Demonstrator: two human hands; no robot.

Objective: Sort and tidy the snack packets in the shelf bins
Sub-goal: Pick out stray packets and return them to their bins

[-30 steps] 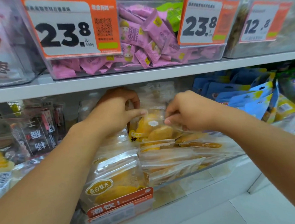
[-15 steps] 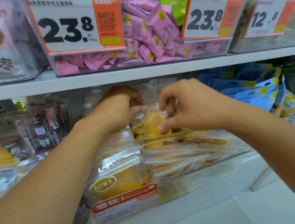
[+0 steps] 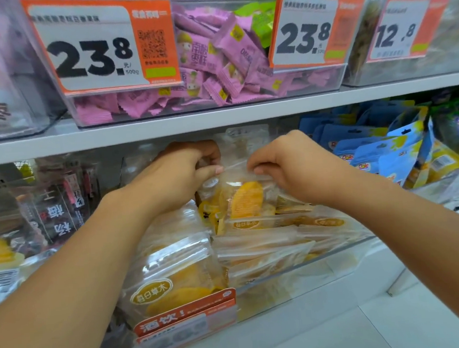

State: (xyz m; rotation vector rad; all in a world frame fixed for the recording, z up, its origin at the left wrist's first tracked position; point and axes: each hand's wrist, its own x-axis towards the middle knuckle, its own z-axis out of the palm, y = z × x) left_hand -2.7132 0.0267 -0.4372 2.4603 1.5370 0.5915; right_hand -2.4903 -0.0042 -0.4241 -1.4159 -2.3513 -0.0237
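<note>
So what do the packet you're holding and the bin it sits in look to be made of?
Packet: thin clear plastic film, glossy; the yellow fruit shows through and the top strip crinkles where the fingers of both the left hand and the right hand pinch it. Bin: rigid clear plastic, probably acrylic; straight edge, contents visible through its wall.

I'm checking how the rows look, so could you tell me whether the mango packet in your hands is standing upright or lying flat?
Upright. Both hands, left and right, pinch the mango packet by its top edge, above the flat-lying packets.
</note>
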